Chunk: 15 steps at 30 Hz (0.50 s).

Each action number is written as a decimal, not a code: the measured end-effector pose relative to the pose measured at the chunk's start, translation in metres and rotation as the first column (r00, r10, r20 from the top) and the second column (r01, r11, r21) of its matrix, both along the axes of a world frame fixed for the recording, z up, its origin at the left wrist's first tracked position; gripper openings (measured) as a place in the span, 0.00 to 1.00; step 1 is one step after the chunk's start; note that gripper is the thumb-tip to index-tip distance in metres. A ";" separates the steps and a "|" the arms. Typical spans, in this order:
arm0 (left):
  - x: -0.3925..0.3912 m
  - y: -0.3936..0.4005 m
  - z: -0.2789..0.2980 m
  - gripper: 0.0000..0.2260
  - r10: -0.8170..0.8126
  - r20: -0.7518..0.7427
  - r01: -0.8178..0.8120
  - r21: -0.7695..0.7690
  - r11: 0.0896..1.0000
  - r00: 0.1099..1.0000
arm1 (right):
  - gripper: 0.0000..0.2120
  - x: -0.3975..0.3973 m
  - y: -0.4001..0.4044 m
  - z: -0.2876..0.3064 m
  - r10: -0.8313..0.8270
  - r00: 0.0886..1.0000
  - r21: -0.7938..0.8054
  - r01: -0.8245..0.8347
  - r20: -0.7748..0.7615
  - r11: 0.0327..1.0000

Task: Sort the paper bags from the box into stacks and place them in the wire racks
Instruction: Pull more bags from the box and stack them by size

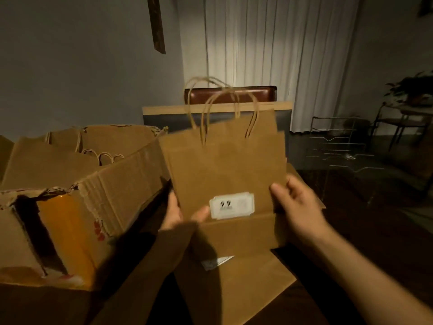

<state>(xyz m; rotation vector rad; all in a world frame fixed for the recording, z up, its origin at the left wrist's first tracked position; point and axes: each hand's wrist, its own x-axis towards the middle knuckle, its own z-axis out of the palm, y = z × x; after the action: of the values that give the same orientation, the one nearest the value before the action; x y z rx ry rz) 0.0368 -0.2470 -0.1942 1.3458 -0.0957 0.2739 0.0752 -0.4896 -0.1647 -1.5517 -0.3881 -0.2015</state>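
- Held upright at centre frame: a small bundle of flat brown paper bags (222, 174), twisted handles (206, 109) up towards 12 o'clock, white label (231, 205) on the front face, bottom flap folded up across the lower edge
- Pinched at its lower left edge by the left hand (174, 214), thumb near the label; gripped at its right edge by the right hand (296, 208), thumb on the front, fingers behind
- Looked uneven: edges of rear bags stepped out at the upper right, so likely to fan or slide apart if either grip loosened
- Could snag: loose handles catching on the wire racks (339, 146), well apart at 2 o'clock, dim and thin against the floor
- Lay flat beneath, at 6 o'clock: another brown bag (236, 285) on the dark table, easily confused with a sorted stack
- Stood at 9 o'clock: torn cardboard box (77, 207), more bags (103, 146) inside, handles showing
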 end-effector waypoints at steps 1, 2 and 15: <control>0.000 -0.007 -0.010 0.24 0.015 -0.013 -0.014 0.074 0.997 1.000 | 0.11 -0.005 0.003 -0.018 -0.004 0.999 0.031 0.005 -0.032 1.000; -0.002 -0.012 -0.018 0.17 0.085 -0.030 -0.080 0.130 0.988 0.996 | 0.12 -0.010 0.005 -0.032 0.005 0.998 0.043 -0.002 -0.067 0.999; 0.081 0.012 0.006 0.15 0.117 -0.251 0.079 0.652 0.754 0.961 | 0.23 0.146 -0.072 0.049 -0.380 0.902 -0.267 0.321 -0.206 0.908</control>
<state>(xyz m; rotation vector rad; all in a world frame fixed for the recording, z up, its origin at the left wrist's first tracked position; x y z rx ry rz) 0.1176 -0.2354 -0.1885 2.0866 0.0694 0.0556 0.2214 -0.5617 -0.1159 -1.8441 0.0827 -0.2417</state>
